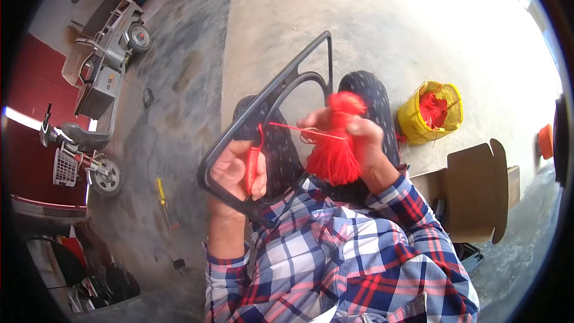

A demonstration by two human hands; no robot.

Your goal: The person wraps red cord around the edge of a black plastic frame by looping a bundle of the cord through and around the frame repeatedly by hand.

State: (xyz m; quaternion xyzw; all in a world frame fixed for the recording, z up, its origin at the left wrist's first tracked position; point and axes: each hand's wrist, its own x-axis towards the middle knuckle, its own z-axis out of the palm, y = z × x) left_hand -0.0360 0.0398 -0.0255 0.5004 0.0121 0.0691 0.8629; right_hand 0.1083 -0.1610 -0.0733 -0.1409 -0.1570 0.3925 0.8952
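One concrete floor [275, 12] spreads beneath, darkly stained toward ten o'clock and paler toward one. At ten stands a silver cargo tricycle [106, 84], its panel markings too small to read; at nine, a scooter [86, 137]; at eight, a yellow-handled screwdriver [161, 191]; at three, a yellow bucket [412, 121]. Near centre, toward four o'clock, the right hand [369, 143] has its grip closed round a red tassel [336, 158]; toward eight, the left hand [228, 170] curls its grip round a red-wound piece [252, 170], beside a black frame [278, 85].

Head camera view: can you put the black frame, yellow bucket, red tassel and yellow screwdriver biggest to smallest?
1. Black frame
2. Yellow bucket and red tassel: too alike to rank
3. Yellow screwdriver
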